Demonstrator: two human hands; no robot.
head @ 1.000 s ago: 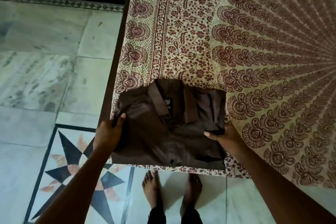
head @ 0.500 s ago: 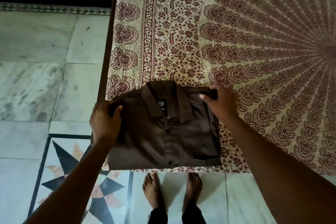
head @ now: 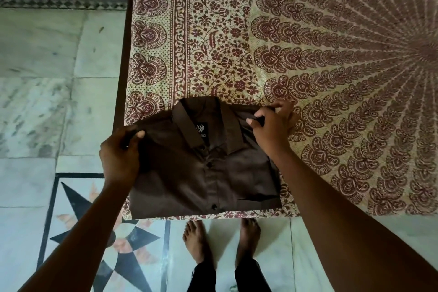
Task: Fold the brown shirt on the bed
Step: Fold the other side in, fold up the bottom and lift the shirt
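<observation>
The brown shirt [head: 203, 173] lies folded into a rectangle at the near left corner of the bed [head: 308, 54], collar up and buttons facing me. My left hand [head: 119, 152] pinches the shirt's left shoulder edge between thumb and curled fingers. My right hand [head: 272, 125] pinches the right shoulder corner next to the collar. Both hands sit at the top corners of the folded shirt.
The bed wears a cream and maroon patterned sheet, its dark frame edge [head: 122, 92] running along the left. Marble floor [head: 42, 102] with a black star inlay [head: 106, 239] lies left and below. My bare feet [head: 222, 239] stand at the bed's near edge.
Both hands moved up from the shirt's sides to its shoulder corners and now pinch the fabric there. The shirt stays folded in place.
</observation>
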